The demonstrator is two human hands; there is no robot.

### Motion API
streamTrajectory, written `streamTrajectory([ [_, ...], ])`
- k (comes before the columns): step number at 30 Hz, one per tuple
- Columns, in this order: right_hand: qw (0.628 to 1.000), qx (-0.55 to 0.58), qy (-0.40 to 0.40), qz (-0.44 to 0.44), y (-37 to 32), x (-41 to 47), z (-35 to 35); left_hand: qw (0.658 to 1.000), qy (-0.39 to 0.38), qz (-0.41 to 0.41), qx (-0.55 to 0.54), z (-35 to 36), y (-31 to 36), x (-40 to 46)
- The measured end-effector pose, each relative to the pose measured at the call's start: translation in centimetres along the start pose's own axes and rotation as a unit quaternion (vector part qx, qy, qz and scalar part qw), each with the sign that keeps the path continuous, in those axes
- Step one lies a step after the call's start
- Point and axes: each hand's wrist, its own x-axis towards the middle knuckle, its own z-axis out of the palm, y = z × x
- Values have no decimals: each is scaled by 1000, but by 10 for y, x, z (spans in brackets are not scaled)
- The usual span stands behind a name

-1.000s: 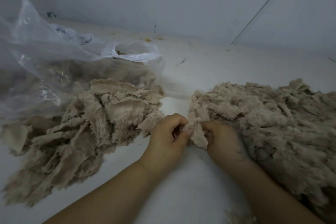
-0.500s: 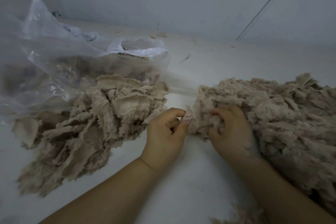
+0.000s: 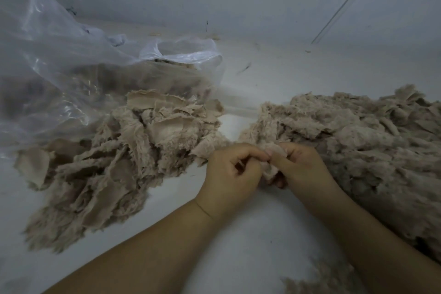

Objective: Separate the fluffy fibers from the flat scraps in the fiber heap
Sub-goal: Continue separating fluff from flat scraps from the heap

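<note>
A big beige heap of mixed fluffy fibers (image 3: 362, 150) fills the right side of the white surface. A spread pile of flat, frayed beige scraps (image 3: 114, 164) lies on the left. Between the two, my left hand (image 3: 229, 174) and my right hand (image 3: 300, 167) meet at the heap's near-left edge. Both pinch one small beige scrap piece (image 3: 272, 157) between thumb and fingers. Most of the piece is hidden inside the fingers.
A large clear plastic bag (image 3: 71, 69) holding more beige material lies at the back left, its mouth touching the scrap pile. A small tuft of fiber (image 3: 319, 279) sits at the bottom edge. A grey wall rises behind the white surface (image 3: 238, 246).
My right hand came off the top of the heap and back toward my left hand. Both now pinch a piece pulled from the heap's edge.
</note>
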Motion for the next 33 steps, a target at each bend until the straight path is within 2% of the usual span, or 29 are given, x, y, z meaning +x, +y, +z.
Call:
streamTrajectory([
  [2, 1000, -6, -2, 10, -1, -1, 1, 996, 11, -80, -45, -1, -3, 3],
  [6, 1000, 20, -10, 18, -7, -2, 3, 976, -59, -192, -86, -3, -9, 9],
  [10, 999, 41, 2, 23, -7, -2, 3, 973, -35, -191, -128, -5, -9, 10],
  [13, 999, 28, 24, 28, -4, -1, 2, 956, -19, -226, -184, -8, -7, 11],
  [16, 998, 42, 39, 33, -2, 1, 1, 947, -20, -259, -190, -8, -7, 13],
  [19, 998, 53, 21, 26, -1, 2, 2, 955, -40, -239, -171, -6, -9, 13],
  [22, 1000, 5, 3, 2, 0, 1, 1, 966, -51, -212, -142, -4, -10, 12],
  [25, 1000, -4, 17, 7, 0, 2, 1, 959, -19, -224, -174, -6, -11, 13],
  [28, 999, 26, 17, 32, -2, 2, 2, 960, 12, -227, -162, -7, -12, 14],
  [33, 1000, -21, 16, -3, -1, 1, 2, 965, 63, -207, -147, -4, -11, 13],
])
